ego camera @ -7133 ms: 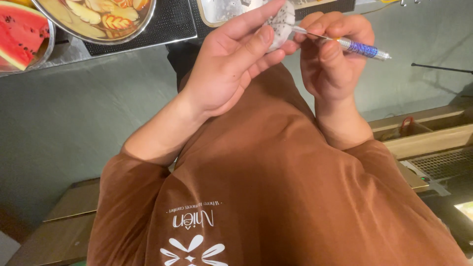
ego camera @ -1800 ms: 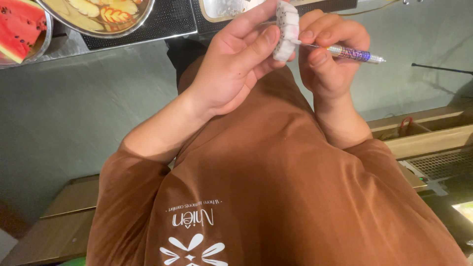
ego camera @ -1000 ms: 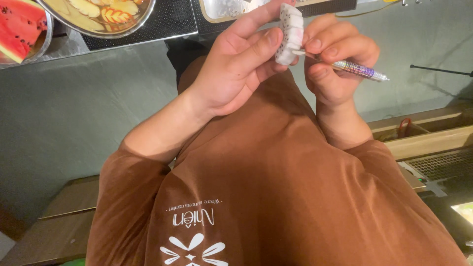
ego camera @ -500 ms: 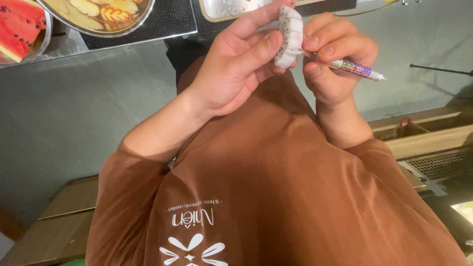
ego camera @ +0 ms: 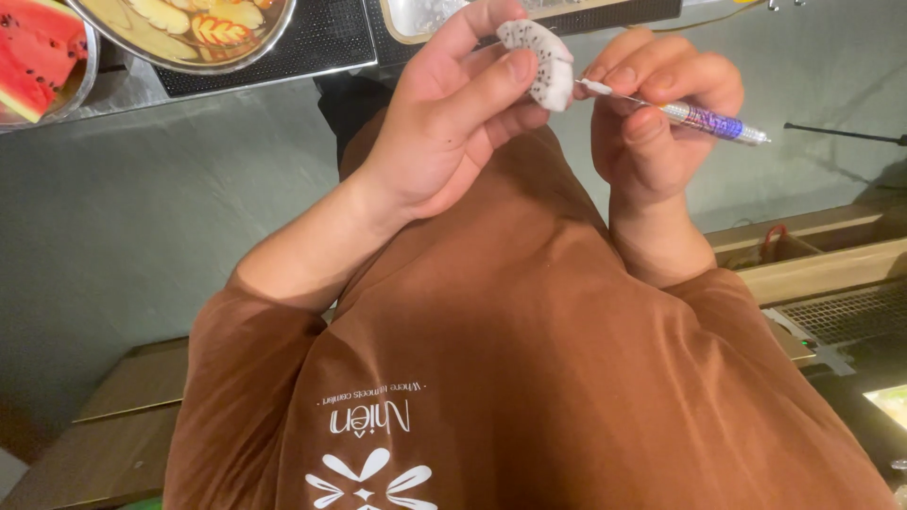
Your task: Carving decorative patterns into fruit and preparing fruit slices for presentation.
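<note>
Both hands are clamped: left hand [ego camera: 444, 132] pinches a fruit slice [ego camera: 537, 59], right hand [ego camera: 652, 123] grips a knife [ego camera: 690, 115] at its 3 o'clock edge. Slice looks light, soft, wet, fragile; hold its rim gently.

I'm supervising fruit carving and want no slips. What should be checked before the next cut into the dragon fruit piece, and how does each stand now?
1. Left hand grips the dragon fruit piece between thumb and fingers: ok.
2. Right hand holds the carving tool like a pen: ok.
3. Tool tip meets the piece's edge: ok.
4. Left thumb clear of the tip's path: cannot tell.
5. Work held over a surface: not ok, it is in mid-air above the lap.
6. Metal bowl of carved pieces within view: ok.
</note>
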